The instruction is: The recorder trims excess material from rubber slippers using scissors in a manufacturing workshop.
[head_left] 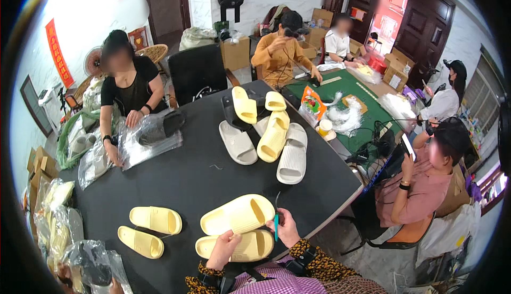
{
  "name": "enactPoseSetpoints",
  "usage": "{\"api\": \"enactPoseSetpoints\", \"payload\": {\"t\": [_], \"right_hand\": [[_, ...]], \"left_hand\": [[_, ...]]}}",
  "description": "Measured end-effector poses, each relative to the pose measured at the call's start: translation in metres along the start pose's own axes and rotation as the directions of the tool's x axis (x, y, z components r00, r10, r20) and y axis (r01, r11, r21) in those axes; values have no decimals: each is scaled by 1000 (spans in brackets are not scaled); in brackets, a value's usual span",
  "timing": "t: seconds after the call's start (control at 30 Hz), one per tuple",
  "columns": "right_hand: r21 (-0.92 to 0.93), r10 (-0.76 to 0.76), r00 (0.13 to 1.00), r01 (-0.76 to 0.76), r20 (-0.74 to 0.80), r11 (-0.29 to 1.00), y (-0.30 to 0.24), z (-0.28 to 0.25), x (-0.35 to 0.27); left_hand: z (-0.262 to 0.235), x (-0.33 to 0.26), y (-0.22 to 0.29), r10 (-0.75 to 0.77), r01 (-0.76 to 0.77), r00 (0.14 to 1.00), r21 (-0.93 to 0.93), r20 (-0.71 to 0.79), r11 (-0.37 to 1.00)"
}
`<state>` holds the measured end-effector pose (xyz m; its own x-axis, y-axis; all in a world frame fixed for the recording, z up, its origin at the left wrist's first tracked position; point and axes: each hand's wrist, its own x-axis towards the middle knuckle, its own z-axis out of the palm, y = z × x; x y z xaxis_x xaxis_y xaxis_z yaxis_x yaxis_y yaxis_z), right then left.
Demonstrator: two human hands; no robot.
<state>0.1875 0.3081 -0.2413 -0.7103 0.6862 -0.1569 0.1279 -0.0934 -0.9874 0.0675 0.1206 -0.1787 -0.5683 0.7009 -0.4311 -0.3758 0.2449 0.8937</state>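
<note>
A pair of large yellow slide slippers lies side by side at the table's near edge: the far slipper [234,215] and the near slipper [255,245]. My left hand [223,248] reaches over the near slipper, its fingers closed on the edge of the far one's strap. In my right hand [288,229], just right of the slippers' open ends, is a slim teal-handled tool [276,225] with a dark curved end pointing away from me. Its exact kind is too small to tell. A smaller yellow pair [155,220] sits to the left.
Yellow, grey and black slippers [274,134] cluster at the black table's [202,171] far side. Across it, a person handles a bagged dark slipper [159,126]. Bagged slippers [58,214] pile along the left edge. A green table [346,97] with cables adjoins; a person sits at right.
</note>
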Motion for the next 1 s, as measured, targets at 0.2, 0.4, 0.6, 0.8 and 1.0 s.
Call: {"api": "enactPoseSetpoints", "payload": {"t": [0.2, 0.4, 0.6, 0.8, 1.0], "right_hand": [[222, 18, 990, 13, -140, 975, -16, 0, -6], [201, -5, 943, 76, -333, 977, -20, -26, 5], [358, -10, 913, 170, -407, 918, -39, -59, 12], [81, -163, 963, 184, -216, 980, -39, -82, 22], [-132, -68, 997, 63, -41, 989, -32, -89, 32]], "left_hand": [[-2, 8, -6, 34, -65, 993, 276, 114, 959], [-7, 11, 13, 107, -221, 974, 742, 199, 633], [-31, 11, -5, 163, -344, 936, 912, 313, 222], [-32, 5, -12, 99, -507, 844, 845, 527, -168], [-45, 2, -28, 480, -459, 734, 872, 480, -170]]}}
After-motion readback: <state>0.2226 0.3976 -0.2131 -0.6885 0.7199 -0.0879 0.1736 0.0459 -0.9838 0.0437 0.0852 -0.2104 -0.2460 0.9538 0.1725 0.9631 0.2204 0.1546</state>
